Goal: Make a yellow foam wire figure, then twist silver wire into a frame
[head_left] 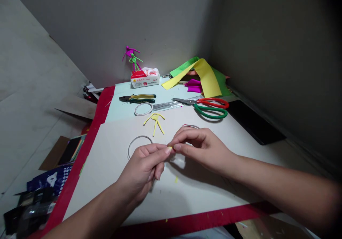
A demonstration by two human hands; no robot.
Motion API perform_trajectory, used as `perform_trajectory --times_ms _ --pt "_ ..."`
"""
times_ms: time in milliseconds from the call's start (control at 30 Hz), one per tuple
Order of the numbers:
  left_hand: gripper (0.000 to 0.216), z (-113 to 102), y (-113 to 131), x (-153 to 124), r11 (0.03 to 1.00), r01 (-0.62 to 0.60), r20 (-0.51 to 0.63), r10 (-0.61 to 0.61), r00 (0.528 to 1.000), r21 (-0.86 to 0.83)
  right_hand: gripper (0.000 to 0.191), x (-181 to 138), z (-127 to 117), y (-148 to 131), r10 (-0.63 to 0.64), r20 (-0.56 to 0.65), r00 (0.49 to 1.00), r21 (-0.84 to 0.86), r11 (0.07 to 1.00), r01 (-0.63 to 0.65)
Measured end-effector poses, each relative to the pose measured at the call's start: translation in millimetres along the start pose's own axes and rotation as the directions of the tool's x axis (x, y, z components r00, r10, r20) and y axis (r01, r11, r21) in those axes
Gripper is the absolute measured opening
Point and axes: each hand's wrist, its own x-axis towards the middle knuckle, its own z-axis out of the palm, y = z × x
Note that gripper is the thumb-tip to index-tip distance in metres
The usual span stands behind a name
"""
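Over the white board my left hand [148, 160] pinches a tiny yellow piece [170, 147], perhaps paper, between thumb and index finger. The fingertips of my right hand [205, 148] are closed at the same piece, meeting the left fingertips. Most of the piece is hidden by the fingers. Just beyond the hands lies a yellow stick figure [154, 117] with arms and legs but no visible head. A thin grey ring [128, 147] is partly covered by my left hand, and another ring [191, 126] shows behind my right.
Pliers [141, 97], a roll of white tape [135, 110], thin wires [167, 105] and red-green scissors [212, 117] lie further back. Behind are yellow paper [207, 76], green paper [184, 67] and a small box [145, 81] with magenta and green figures. A black phone-like slab [255, 121] lies right.
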Motion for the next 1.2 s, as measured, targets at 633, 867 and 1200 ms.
perform_trajectory --times_ms 633,867,1200 --pt "0.027 -6 -2 4 0.995 -0.080 0.097 0.075 0.992 0.053 0.010 -1 -4 5 -0.353 0.009 0.936 -0.128 0.928 0.351" --pt "0.024 -13 0 7 0.998 -0.050 0.196 0.043 0.980 0.030 0.006 -1 -3 0 -0.303 -0.010 0.953 -0.077 0.950 0.301" --pt "0.016 -16 -2 8 1.000 -0.011 0.220 0.016 0.975 -0.022 0.008 -2 -2 2 -0.351 -0.016 0.936 -0.118 0.930 0.347"
